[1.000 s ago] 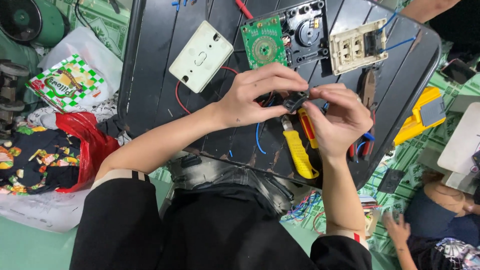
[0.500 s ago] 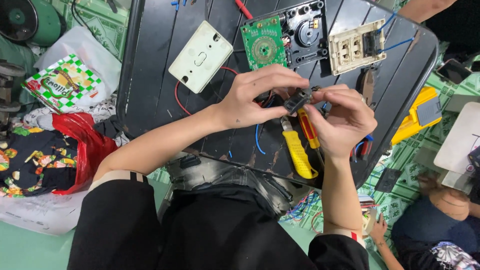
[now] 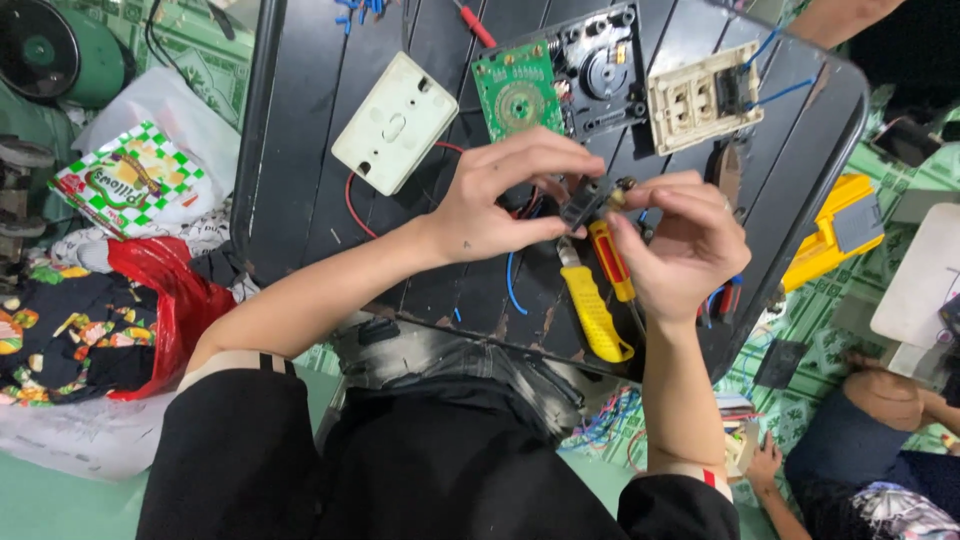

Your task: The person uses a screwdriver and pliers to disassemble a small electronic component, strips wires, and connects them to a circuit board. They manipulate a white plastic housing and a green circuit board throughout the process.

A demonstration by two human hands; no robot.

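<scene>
Black plastic is what we've got pinched between our fingers right now: a small black switch part (image 3: 588,200), held up just above the dark slatted table (image 3: 300,130). Our left hand (image 3: 500,195) has thumb and fingertips clamped on its left end, and our right hand (image 3: 690,245) grips the other end, with a bit of brass showing where the fingertips meet it. Both hands are closed tight on that one piece, so nothing else is in them.

As for how far along we are, it looks like mid-job to us. The cream switch plate (image 3: 703,98) with its blue wires lies opened up at the far edge, the green circuit board (image 3: 518,92) and the black housing (image 3: 605,62) sit beside it taken apart, and the white back box (image 3: 395,123) is lying separate. Nothing is put back together yet, so the reassembly and wiring seem to be all ahead.

Right under our hands lie a yellow-handled tool (image 3: 594,312) and a red-and-yellow screwdriver (image 3: 610,262), both touching the table. Loose red and blue wires run under our left hand.
</scene>
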